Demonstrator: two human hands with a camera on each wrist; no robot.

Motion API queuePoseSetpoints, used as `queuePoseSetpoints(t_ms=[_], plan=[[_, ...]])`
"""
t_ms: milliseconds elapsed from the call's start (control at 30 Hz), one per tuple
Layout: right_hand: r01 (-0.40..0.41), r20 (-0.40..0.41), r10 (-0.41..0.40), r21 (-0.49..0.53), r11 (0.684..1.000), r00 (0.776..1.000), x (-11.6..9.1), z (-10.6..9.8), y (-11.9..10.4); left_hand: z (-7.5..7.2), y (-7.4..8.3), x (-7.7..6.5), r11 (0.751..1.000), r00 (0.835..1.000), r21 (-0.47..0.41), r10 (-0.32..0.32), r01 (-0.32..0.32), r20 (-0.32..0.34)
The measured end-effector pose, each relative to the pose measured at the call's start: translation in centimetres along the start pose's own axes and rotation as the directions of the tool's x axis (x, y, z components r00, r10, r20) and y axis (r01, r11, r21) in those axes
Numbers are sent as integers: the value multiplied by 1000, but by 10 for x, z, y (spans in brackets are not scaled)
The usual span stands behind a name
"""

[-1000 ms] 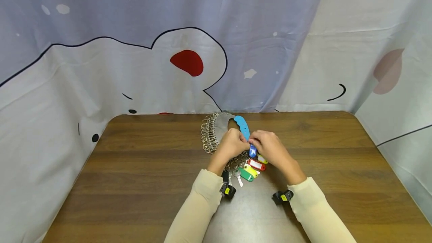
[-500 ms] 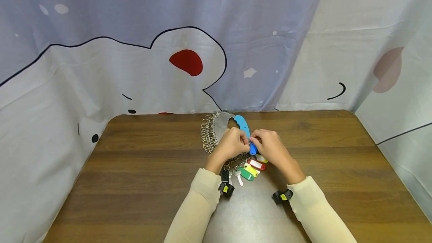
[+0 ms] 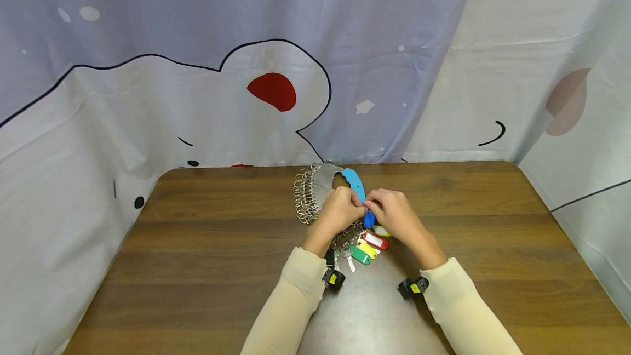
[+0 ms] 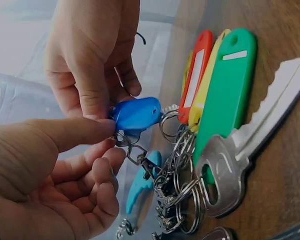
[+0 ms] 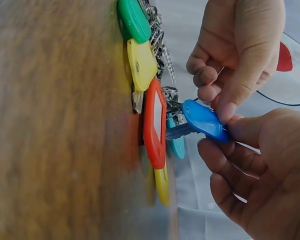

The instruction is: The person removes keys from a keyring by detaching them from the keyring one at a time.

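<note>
In the head view my left hand (image 3: 340,210) and right hand (image 3: 394,212) meet fingertip to fingertip over a bunch of keys. A blue key tag (image 4: 137,114) hangs from their fingertips. My right thumb and fingers pinch its end. The left thumb and fingers pinch at the same end, by a small metal ring (image 4: 122,140) linked to a snap hook (image 4: 149,167). Behind the tag a key blade (image 5: 182,131) shows in the right wrist view. Fingers partly hide the ring's joint with the tag.
A grey metal plate (image 3: 322,181) edged with several rings and a light-blue handle (image 3: 354,184) lies at the table's (image 3: 222,267) back. Red (image 3: 376,241), yellow (image 3: 366,250) and green (image 3: 360,255) tags and a silver key (image 3: 348,259) lie nearer. A printed curtain (image 3: 384,59) hangs behind.
The blue tag has turned slightly, from a shiny, pale-marked face to plain blue. My left fingers lifted apart a little and came back towards the right ones. Both arms stay nearly in place.
</note>
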State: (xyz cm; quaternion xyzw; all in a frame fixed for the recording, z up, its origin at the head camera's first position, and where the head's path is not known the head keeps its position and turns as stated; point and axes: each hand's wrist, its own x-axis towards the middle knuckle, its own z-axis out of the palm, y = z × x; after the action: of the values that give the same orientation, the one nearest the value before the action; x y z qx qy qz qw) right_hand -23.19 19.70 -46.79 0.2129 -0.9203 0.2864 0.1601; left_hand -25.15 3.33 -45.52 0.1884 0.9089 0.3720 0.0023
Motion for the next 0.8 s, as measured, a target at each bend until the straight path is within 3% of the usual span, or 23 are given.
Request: queuePoseSetpoints(t_ms=[333,600,800], plan=[[-5,-7,5,-18,1000,1000,-1,0,-2,1,-1,-1,995,999,-90,-45,47,22],[-76,-24,76,-36,996,997,0,0,0,-2,-5,0,998,998,-49,36,-33,57],[-80,-15,80,-7,997,997,1,-5,4,-3,-6,0,998,998,-52,48,-45,45]])
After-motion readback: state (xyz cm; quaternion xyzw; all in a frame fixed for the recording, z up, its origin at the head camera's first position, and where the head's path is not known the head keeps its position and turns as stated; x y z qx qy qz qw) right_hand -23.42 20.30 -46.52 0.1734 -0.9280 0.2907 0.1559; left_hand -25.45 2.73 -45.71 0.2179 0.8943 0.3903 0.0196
